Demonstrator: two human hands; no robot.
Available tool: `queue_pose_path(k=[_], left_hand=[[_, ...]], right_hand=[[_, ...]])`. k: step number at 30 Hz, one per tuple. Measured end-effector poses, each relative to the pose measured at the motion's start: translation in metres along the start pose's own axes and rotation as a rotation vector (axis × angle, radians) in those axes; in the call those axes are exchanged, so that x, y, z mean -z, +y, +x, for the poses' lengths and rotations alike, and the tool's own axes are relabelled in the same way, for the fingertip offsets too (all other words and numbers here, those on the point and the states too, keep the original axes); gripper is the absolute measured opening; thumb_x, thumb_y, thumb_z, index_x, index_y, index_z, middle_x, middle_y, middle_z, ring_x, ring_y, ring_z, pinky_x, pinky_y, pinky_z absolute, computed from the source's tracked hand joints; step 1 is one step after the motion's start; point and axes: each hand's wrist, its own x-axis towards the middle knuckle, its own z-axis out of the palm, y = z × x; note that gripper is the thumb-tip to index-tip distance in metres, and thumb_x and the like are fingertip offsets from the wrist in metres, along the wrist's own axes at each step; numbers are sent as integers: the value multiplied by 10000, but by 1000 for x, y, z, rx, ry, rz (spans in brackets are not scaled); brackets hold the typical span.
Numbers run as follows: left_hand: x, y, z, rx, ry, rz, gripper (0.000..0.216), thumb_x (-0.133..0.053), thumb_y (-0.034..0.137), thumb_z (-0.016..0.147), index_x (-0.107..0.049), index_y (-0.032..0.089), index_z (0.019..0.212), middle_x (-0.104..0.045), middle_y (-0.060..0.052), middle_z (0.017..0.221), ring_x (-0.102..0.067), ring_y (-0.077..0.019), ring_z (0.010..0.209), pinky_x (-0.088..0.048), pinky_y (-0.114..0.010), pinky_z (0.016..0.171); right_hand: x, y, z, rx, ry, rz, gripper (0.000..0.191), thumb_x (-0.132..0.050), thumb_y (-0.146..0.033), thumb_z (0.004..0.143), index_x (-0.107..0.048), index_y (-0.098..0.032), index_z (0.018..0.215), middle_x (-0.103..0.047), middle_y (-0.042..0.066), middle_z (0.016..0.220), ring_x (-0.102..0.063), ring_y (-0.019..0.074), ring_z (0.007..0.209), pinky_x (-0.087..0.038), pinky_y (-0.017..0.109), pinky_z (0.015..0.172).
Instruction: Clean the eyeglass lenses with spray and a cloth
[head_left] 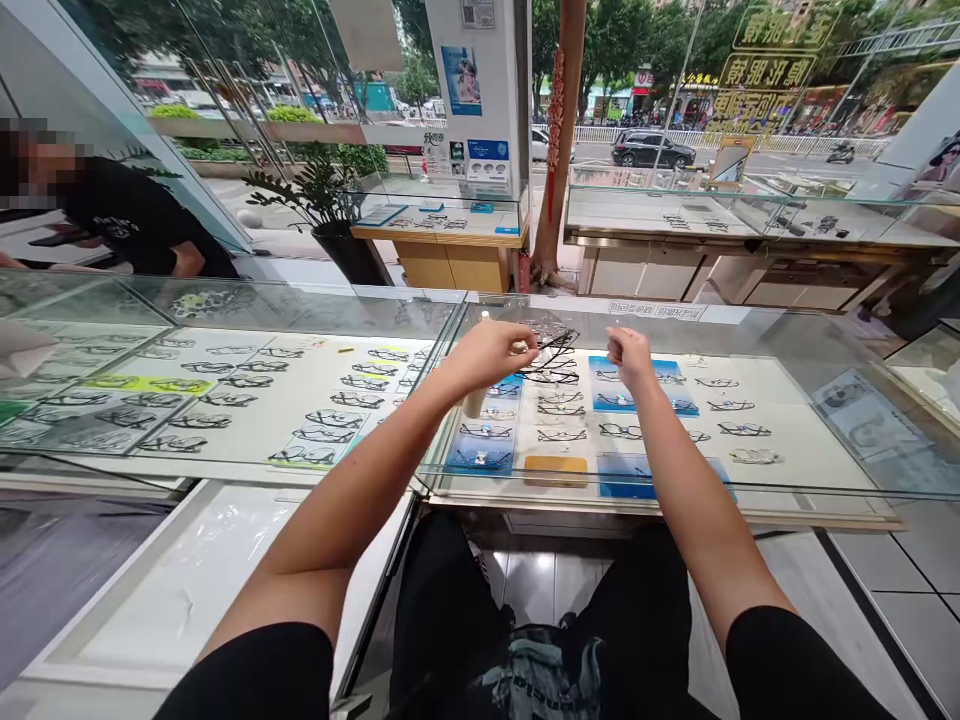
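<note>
I sit at a glass display counter (750, 330) full of eyeglass frames. My left hand (486, 352) is closed over the counter top, its fingertips pinching the end of a pair of black eyeglasses (553, 345) that lies among a few dark frames on the glass. A slim white bottle (475, 402) stands on the glass, and that hand hides its middle. My right hand (628, 356) is a closed fist just right of the glasses. Whether it pinches something small I cannot tell.
Rows of frames lie on white and blue pads (480, 452) inside the case, and a second glass case (225, 300) adjoins it on the left. A person in black (127, 225) sits at the far left. More counters (450, 215), a potted plant (330, 200) and street windows stand behind.
</note>
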Motion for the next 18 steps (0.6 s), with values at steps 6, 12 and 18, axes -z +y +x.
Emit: queue_pose_path(k=[6,12,18], left_hand=[[-17,2,8,-51,-259,363,231,-674,285,968,-872,231,1073,-848,-85,954,-750,-255,890,-453,-297,759],[-47,-2,20,-54,-371,492,214,-696,296,963,-892,236,1024,-850,-111,987,-776,-265,905,-468,-308,759],[-67,-6,30,-88,-400,566,265,-659,297,969,-892,219,1068,-855,-140,1017,-795,-286,961,-511,-323,790]], right_hand=[[52,22,14,-223,-130,119,729,-802,-401,887,-101,-290,721,-107,-118,466,-63,99,478,-162,263,397],[65,30,21,-307,-211,203,736,-767,-381,927,-66,-275,729,-115,-106,472,-61,106,499,-218,246,419],[70,33,22,-334,-238,241,731,-770,-385,953,-77,-274,750,-125,-103,511,-72,113,523,-245,240,432]])
